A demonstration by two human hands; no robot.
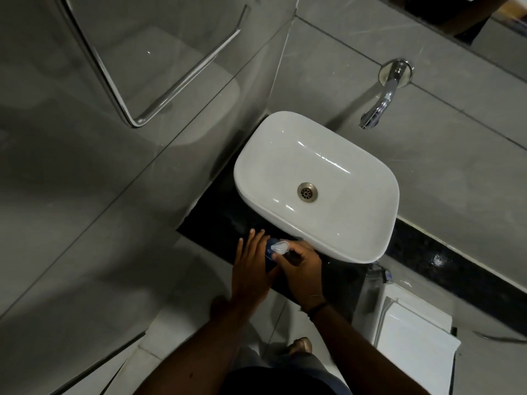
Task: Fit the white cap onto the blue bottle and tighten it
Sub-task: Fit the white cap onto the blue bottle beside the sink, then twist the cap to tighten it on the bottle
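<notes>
Grip: right hand (300, 266) pinches the white cap (279, 247) on the blue bottle (269, 251), likely light and slick, best braced at its body by the spread left hand (250, 267).

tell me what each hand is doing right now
Left hand: open, straight fingers against the blue bottle.
Right hand: pinching the white cap atop the bottle.

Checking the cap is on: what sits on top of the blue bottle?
A white cap sits atop the blue bottle, gripped by the right hand. The neck and threads are covered, so its seating is unseen.
</notes>
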